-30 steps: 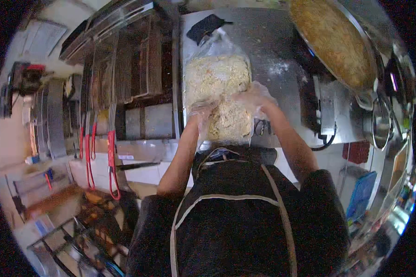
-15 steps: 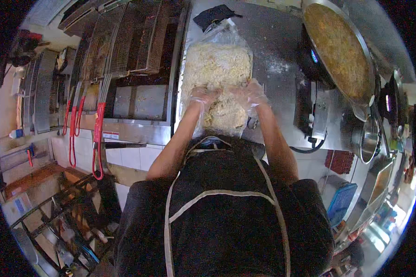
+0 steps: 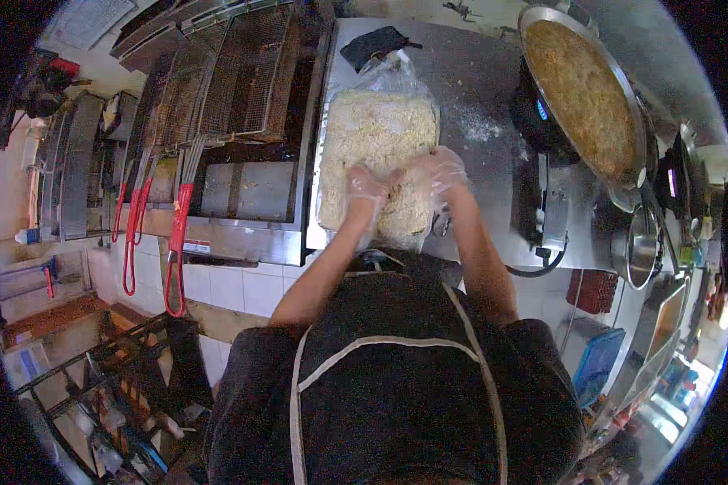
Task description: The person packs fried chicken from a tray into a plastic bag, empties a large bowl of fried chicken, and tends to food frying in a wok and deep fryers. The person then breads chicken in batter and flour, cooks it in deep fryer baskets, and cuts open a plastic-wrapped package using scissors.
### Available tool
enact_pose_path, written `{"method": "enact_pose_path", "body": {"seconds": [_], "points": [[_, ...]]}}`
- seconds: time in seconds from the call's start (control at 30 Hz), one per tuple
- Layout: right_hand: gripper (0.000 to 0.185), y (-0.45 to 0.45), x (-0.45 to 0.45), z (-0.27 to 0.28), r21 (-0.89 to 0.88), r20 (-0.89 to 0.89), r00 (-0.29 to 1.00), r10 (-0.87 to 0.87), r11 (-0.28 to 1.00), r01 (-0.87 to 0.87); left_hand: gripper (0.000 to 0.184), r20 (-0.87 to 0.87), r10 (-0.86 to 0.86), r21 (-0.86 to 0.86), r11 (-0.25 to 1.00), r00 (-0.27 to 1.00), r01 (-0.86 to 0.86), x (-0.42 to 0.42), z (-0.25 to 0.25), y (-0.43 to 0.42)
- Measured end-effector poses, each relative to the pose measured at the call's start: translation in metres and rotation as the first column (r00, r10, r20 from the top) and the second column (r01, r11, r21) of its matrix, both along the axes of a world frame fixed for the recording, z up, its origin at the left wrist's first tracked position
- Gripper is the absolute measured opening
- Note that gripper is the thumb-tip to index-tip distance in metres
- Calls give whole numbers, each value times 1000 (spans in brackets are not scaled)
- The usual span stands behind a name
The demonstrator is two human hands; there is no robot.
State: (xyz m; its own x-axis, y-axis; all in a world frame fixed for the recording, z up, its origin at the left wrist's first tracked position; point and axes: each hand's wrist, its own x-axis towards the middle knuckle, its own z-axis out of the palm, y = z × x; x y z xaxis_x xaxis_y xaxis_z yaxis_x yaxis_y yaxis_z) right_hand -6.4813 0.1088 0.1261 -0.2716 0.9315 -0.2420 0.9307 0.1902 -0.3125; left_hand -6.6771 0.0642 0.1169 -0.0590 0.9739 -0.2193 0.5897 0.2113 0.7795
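Observation:
A tray (image 3: pixel 321 212) of pale, crumbly, flour-like coating mix (image 3: pixel 380 121) lies in front of me on the steel counter, with clear plastic bunched at its far end. Both of my hands wear clear plastic gloves and work in the near half of the mix. My left hand (image 3: pixel 366 186) is closed, its fingertips sunk into the mix left of the middle. To its right, my right hand (image 3: pixel 442 170) curls over the mix by the tray's right side. Small brownish bits show between the hands; what the fingers hold is hidden by mix and gloves.
On the left is a fryer with wire baskets (image 3: pixel 247 77) and red handles (image 3: pixel 178 234). At the right, a wide pan (image 3: pixel 582 89) of brown bubbling liquid sits over a burner with a blue flame (image 3: pixel 542 109). A black cloth (image 3: pixel 374 47) lies beyond the tray.
My left hand has shifted right, closer to the tray's middle, and its fingers are now deeper in the mix. My right hand stays near the right side, turned more inward. The view has tilted slightly.

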Motion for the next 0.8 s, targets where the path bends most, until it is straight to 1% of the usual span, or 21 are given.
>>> {"method": "enact_pose_path", "body": {"seconds": [0.03, 0.07, 0.1, 0.13, 0.17, 0.2, 0.23, 0.27, 0.3, 0.33, 0.37, 0.4, 0.43, 0.5, 0.53, 0.57, 0.63, 0.67, 0.7, 0.73, 0.8], "points": [[55, 1, 5, -6, 54, 100, 973, 210, 975, -216, 67, -133, 87, 73, 994, 987, -78, 7, 7, -5], [52, 1, 8, -4, 114, 204, 896, 394, 900, -421, 64, -253, 178, 156, 978, 951, -141, 15, 13, -7], [48, -3, 5, 14, -175, -350, 936, -46, 984, -18, 62, -360, 269, 243, 952, 893, -188, 20, 14, -9], [46, -4, 5, 18, -391, -530, 789, -310, 915, 96, 62, -355, 263, 245, 952, 897, -182, 17, 4, -8], [45, -5, 5, 22, -584, -613, 544, -572, 793, 176, 53, -248, 68, 161, 986, 966, -28, 5, -17, -3], [42, -1, 4, 9, -657, -665, 340, -665, 738, 156, 49, -191, -31, 131, 990, 981, 56, 2, -22, 1], [40, 3, 3, -5, -722, -672, 120, -731, 683, 114, 45, -126, -127, 102, 985, 984, 140, -1, -26, 5], [40, 11, 4, -21, -714, -681, 117, -723, 691, 116, 46, -184, -153, 140, 974, 971, 180, 2, -23, 12], [39, 17, 6, -42, -453, -766, 428, -480, 875, 172, 48, -242, -181, 169, 960, 953, 225, 5, -21, 15], [38, 23, 8, -64, -308, -746, 572, -341, 938, 157, 48, -244, -188, 171, 957, 951, 233, 9, -13, 16], [38, 28, 10, -86, -153, -688, 697, -203, 979, 134, 53, -63, 22, 34, 999, 998, -20, 14, 0, 17], [38, 33, 7, -88, -181, -710, 672, -211, 977, 116, 58, 83, 258, -142, 959, 963, -245, 17, 5, 21], [38, 39, 6, -90, -255, -752, 607, -256, 963, 90, 58, 81, 249, -135, 962, 965, -237, 18, 10, 22], [38, 45, 3, -85, -458, -812, 399, -426, 889, 15, 64, -40, 239, -128, 962, 970, -243, 16, 6, 24], [38, 46, 2, -83, -537, -810, 298, -505, 843, -32, 64, -47, 226, -130, 964, 973, -230, 14, -3, 23], [39, 47, 2, -84, -581, -803, 217, -556, 811, -71, 67, -136, 168, 16, 986, 976, -167, 11, -27, 28], [39, 44, 5, -86, -628, -778, 96, -621, 766, -135, 71, -231, 100, 161, 985, 968, -64, 15, -29, 34], [39, 44, 4, -88, -637, -768, 55, -638, 754, -159, 70, -261, 164, 89, 985, 951, -146, 19, -12, 33], [39, 43, 3, -92, -647, -756, 22, -655, 740, -185, 69, -297, 229, 14, 972, 927, -236, 20, -5, 30], [39, 44, 2, -95, -653, -743, -11, -670, 728, -208, 69, -301, 223, 13, 973, 927, -230, 21, 3, 31], [40, 44, 0, -101, -662, -713, -74, -697, 704, -255, 61, -321, 198, 21, 979, 926, -202, 17, 0, 36]]}}
